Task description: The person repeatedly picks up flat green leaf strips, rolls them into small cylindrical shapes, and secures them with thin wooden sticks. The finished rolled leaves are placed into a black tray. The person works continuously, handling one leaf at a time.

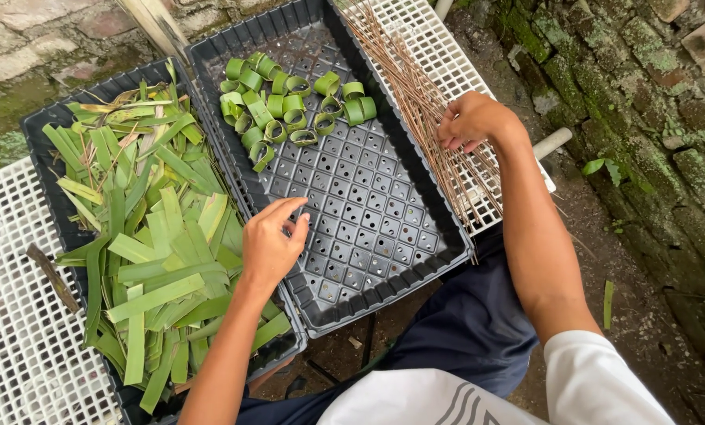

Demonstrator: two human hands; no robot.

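My left hand (272,241) hovers over the near left corner of a black perforated tray (368,228), fingers loosely apart, holding nothing that I can see. Beside it on the left lies a pile of cut green leaf strips (151,228) in a second black tray (45,122). Several rolled green leaf rings (289,106) sit at the far end of the perforated tray. My right hand (472,120) rests on a bundle of thin brown sticks (423,102), fingers curled down onto them; whether it grips one is hidden.
White plastic grid panels (18,315) lie under the trays at left and at the far right (439,47). A mossy brick wall (643,94) stands at right, bare dirt below it. My dark-trousered legs are beneath the trays.
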